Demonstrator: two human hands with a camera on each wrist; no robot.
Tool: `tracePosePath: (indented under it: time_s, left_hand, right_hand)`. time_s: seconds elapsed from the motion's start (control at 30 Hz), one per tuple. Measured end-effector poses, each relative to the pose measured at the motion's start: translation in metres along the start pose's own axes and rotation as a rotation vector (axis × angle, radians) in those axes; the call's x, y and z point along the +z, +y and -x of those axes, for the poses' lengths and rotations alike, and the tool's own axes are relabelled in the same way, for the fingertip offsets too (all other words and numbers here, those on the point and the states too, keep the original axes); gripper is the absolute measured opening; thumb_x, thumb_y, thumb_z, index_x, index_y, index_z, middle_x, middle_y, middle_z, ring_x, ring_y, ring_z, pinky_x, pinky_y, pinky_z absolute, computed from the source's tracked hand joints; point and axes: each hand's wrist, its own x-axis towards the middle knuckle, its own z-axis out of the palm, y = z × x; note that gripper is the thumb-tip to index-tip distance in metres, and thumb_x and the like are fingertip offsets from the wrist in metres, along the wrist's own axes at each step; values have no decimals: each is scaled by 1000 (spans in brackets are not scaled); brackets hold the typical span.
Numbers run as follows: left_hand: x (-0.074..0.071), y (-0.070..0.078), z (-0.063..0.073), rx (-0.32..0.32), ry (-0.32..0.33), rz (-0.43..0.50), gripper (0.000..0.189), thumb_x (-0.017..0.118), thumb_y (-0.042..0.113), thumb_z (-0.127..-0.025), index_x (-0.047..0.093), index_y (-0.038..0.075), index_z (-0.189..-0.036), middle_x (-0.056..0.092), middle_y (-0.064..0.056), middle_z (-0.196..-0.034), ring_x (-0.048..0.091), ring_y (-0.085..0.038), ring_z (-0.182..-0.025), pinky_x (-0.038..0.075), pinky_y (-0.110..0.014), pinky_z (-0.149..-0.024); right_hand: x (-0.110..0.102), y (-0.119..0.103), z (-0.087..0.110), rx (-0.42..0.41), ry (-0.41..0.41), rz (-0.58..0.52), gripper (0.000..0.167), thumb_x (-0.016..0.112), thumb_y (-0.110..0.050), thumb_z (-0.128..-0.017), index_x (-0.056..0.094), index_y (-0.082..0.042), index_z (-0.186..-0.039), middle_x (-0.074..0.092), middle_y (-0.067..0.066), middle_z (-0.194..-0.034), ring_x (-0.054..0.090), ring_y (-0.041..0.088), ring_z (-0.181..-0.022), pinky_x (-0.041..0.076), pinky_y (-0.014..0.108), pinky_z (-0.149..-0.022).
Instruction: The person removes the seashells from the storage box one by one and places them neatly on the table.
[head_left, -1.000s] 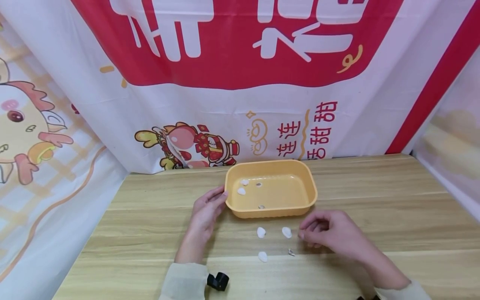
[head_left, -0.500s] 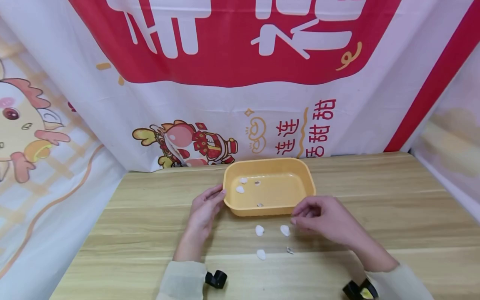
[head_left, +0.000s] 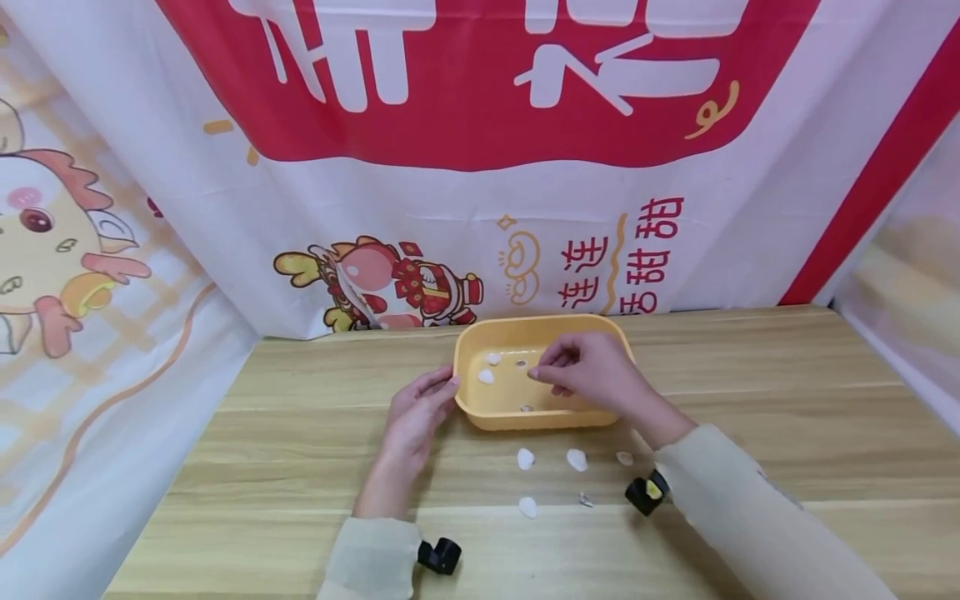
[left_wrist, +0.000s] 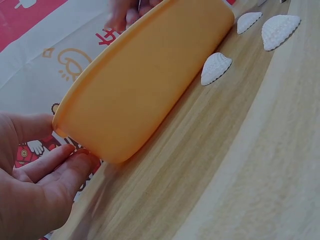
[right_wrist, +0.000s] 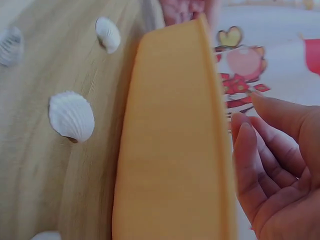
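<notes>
A yellow plastic tray stands on the table, with several small shells lying in its left half. My left hand grips the tray's left end, thumb at the rim and fingers underneath in the left wrist view. Over the inside of the tray, my right hand holds its thumb and forefinger close together, with a small shell mostly hidden at the fingertips. In front of the tray lie several more shells, among them a white ribbed shell and a small grey shell.
The wooden table meets a hanging printed cloth just behind the tray. More cloth hangs at the left and right sides. Black camera mounts sit on both wrists.
My right hand has moved up and left from the table beside the shells to above the tray, uncovering a shell at the right. The left hand keeps its grip on the tray.
</notes>
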Motion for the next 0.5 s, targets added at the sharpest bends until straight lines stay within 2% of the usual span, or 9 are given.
tracePosePath:
  time_s: [0.1,0.23,0.5]
  left_hand:
    - [1,0,-1,0,5,4,44,70,4,-102,63,2,-145,63,-18,-150,63,-26,-134,51,-40,-122]
    - [1,0,-2,0,5,11,44,70,3,-102,63,2,-145,63,-18,-149,63,-27,-134,51,-40,-122]
    - [1,-1,-2,-4,11,14,42,71,3,-102,64,2,-143,64,-18,-148,65,-24,-130,53,-38,-120]
  right_hand:
    - [6,0,-15,16,-5,-10,18,86,-25,-94,78,-10,-96,79,12,-93,75,18,-75,69,40,-74]
    - [12,0,-34,59,-14,-6,18,86,-24,-94,78,-8,-98,79,11,-94,75,19,-78,67,33,-73]
    - [24,10,-64,141,-1,30,19,87,-15,-91,75,-4,-101,77,8,-84,71,16,-71,57,22,-62]
